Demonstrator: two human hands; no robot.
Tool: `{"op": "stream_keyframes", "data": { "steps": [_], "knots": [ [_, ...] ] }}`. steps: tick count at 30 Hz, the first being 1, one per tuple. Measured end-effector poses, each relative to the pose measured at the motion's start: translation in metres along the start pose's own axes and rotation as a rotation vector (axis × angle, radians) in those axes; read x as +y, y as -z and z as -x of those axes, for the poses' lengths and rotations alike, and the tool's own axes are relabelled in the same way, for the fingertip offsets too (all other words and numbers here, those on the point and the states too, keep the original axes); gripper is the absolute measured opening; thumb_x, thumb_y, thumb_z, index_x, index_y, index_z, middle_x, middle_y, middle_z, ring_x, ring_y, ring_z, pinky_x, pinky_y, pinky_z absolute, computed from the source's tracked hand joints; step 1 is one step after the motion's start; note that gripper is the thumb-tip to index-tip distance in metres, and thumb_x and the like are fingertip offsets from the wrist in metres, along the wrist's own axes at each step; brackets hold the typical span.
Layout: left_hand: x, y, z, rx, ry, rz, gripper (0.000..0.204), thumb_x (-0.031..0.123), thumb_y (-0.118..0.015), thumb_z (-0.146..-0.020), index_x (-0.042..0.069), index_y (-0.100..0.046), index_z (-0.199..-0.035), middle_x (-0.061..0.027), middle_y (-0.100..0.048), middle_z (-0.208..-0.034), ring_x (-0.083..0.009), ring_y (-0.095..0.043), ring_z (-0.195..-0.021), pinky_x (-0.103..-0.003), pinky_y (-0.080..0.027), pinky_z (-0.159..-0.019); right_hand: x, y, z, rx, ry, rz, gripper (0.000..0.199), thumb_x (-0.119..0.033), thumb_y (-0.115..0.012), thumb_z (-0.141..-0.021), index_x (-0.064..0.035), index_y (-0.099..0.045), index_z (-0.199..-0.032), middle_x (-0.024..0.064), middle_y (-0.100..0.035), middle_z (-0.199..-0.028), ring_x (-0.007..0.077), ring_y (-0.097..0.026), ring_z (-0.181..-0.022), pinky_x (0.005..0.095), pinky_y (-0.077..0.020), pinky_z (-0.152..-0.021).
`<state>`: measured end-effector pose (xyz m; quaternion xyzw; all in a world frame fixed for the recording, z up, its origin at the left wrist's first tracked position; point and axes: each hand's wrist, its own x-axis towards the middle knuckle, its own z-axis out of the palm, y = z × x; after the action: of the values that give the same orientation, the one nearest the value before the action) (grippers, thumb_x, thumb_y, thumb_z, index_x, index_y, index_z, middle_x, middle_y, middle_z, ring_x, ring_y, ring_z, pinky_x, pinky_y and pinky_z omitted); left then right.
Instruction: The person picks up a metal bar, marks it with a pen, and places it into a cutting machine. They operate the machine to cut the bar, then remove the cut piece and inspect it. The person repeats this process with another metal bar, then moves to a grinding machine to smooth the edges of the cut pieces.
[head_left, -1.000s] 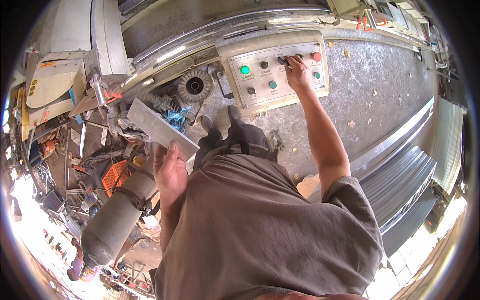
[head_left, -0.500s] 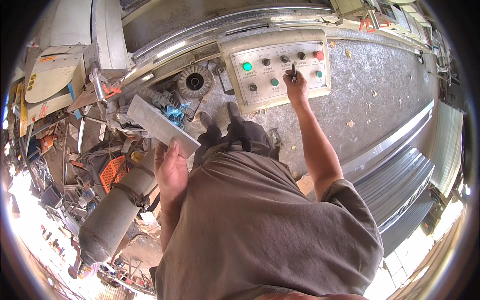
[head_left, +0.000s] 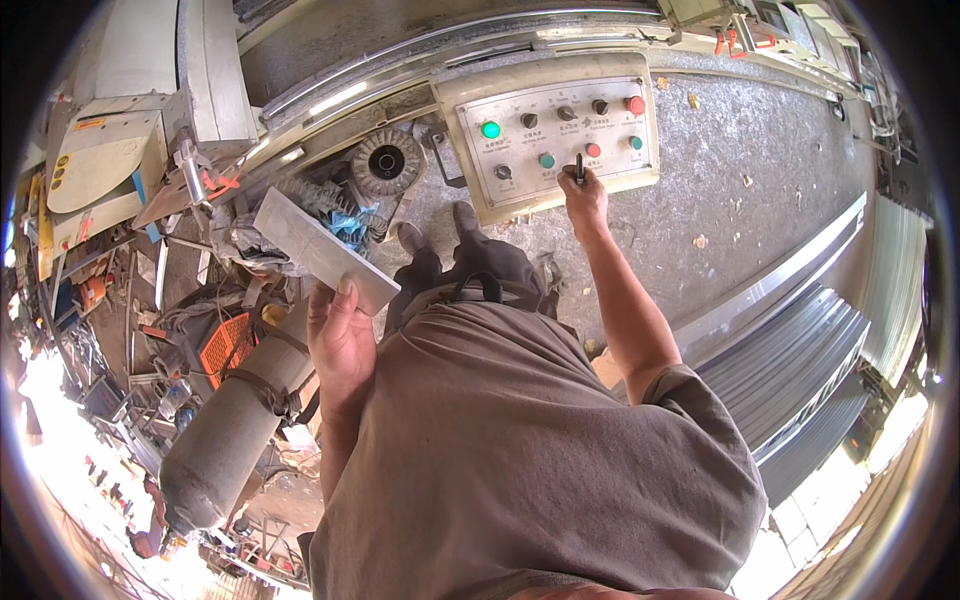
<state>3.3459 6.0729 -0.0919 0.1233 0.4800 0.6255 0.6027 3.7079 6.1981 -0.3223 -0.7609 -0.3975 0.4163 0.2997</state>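
Right hand (head_left: 584,195) pinches the black lever (head_left: 579,166) on the control panel (head_left: 470,190); left hand (head_left: 340,335) grips the metal plate (head_left: 322,250). Next: judged, throw the lever.

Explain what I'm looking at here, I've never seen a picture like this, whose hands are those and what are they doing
This is one view from a wide fisheye camera worn on a person's head, looking down, so straight edges bend near the rim. The brown-grey shirt filling the lower part is the wearer's own. Both bare hands belong to that person. The left hand holds a flat grey metal plate. The right hand reaches to a beige control panel with green and red buttons and grips a small dark lever on it. At the left lie a grey gas cylinder, an orange crate and assorted metal clutter.
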Motion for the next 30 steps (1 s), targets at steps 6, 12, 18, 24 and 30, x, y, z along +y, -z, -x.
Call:
{"op": "stream_keyframes", "data": {
  "steps": [6, 12, 18, 24, 30],
  "knots": [
    [0.001, 0.0, -0.001, 0.001, 0.001, -0.011, 0.033, 0.007, -0.058, -0.1, 0.004, -0.055, -0.133, -0.0059, -0.061, -0.129, -0.0177, -0.057, -0.12, -0.037, -0.041, -0.11, -0.006, 0.0, 0.005, -0.03, 0.016, 0.14, 0.036, -0.031, -0.072, -0.086, -0.0061, -0.071, -0.111, 0.014, -0.072, -0.089, 0.0269, -0.069, -0.084, 0.0378, -0.0523, -0.081],
    [0.004, 0.001, -0.002, 0.008, 0.008, -0.019, 0.035, 0.008, -0.059, -0.1, 0.003, -0.054, -0.134, -0.006, -0.061, -0.129, -0.0164, -0.055, -0.121, -0.036, -0.04, -0.109, -0.002, 0.005, 0.006, 0.07, 0.003, 0.112, 0.031, -0.029, -0.068, -0.088, -0.0063, -0.07, -0.11, 0.0179, -0.072, -0.094, 0.0353, -0.069, -0.091, 0.0424, -0.0521, -0.084],
    [0.007, -0.007, -0.002, 0.018, -0.001, -0.026, 0.037, 0.008, -0.06, -0.1, 0.002, -0.053, -0.135, -0.0062, -0.062, -0.127, -0.0161, -0.057, -0.119, -0.036, -0.041, -0.108, 0.007, 0.028, 0.003, 0.263, 0.012, 0.282, 0.025, -0.019, -0.059, -0.095, -0.0066, -0.064, -0.116, 0.0202, -0.071, -0.107, 0.041, -0.068, -0.099, 0.0483, -0.0514, -0.086],
    [0.003, 0.005, -0.007, -0.038, 0.001, -0.03, 0.035, 0.007, -0.059, -0.1, 0.003, -0.054, -0.134, -0.0054, -0.064, -0.122, -0.0155, -0.058, -0.117, -0.035, -0.042, -0.108, -0.012, 0.04, 0.012, 0.197, 0.351, 0.407, 0.032, -0.013, -0.055, -0.097, -0.0116, -0.057, -0.129, 0.0183, -0.07, -0.116, 0.041, -0.067, -0.103, 0.0497, -0.0533, -0.085],
    [0.005, -0.011, -0.008, 0.023, 0.02, -0.006, 0.032, 0.006, -0.061, -0.099, 0.004, -0.055, -0.131, -0.0043, -0.065, -0.118, -0.0139, -0.059, -0.112, -0.033, -0.044, -0.103, -0.033, 0.022, 0.034, -0.125, 0.571, 0.491, 0.036, -0.008, -0.056, -0.091, -0.0123, -0.055, -0.127, 0.0078, -0.061, -0.138, 0.0373, -0.067, -0.107, 0.0462, -0.0554, -0.087]
  ]
}}
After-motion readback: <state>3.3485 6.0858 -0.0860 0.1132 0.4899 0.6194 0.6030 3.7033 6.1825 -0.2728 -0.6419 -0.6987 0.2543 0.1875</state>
